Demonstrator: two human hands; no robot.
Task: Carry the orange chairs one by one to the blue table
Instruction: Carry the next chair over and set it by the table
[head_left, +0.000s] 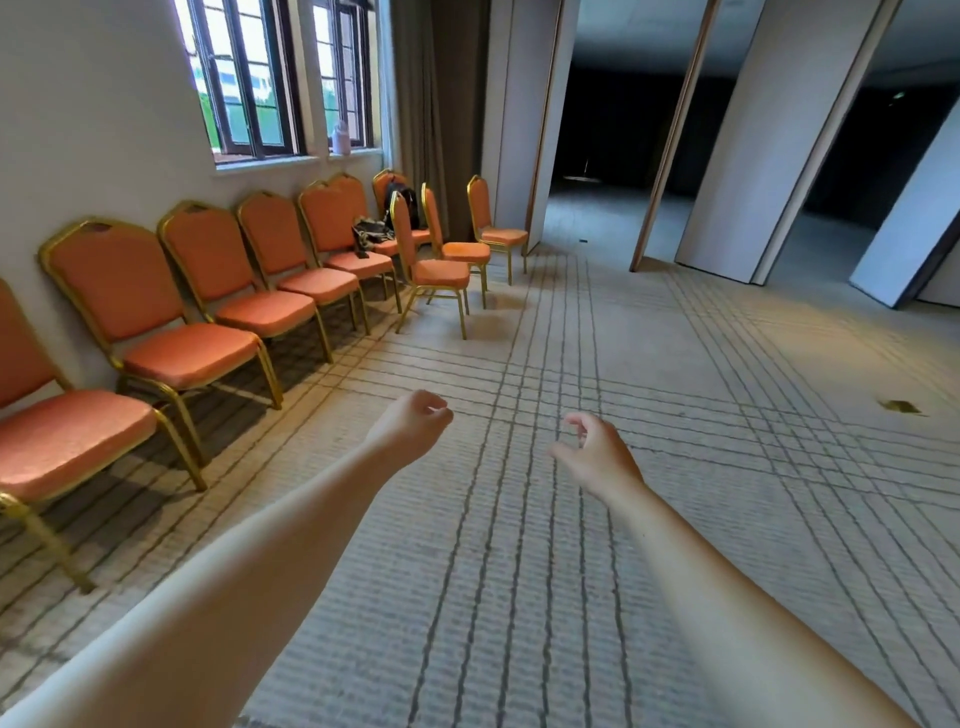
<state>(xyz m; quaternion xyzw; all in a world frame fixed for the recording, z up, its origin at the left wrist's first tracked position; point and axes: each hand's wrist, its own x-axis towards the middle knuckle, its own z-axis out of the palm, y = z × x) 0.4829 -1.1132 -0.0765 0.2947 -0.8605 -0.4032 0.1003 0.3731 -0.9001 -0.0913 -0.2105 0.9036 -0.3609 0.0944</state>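
Several orange chairs with gold frames stand in a row along the left wall (171, 322). Three more orange chairs stand apart from the row, turned sideways; the nearest of them (431, 267) is out on the carpet. My left hand (413, 423) and my right hand (597, 449) are stretched forward over the carpet, fingers loosely curled, holding nothing. Both hands are well short of any chair. No blue table is in view.
A black backpack (402, 205) and a dark bag (371, 231) lie on chairs far down the row. Tall white partition panels (727, 156) stand at the back right with dark openings between them. A small dark scrap (898, 406) lies on the patterned carpet.
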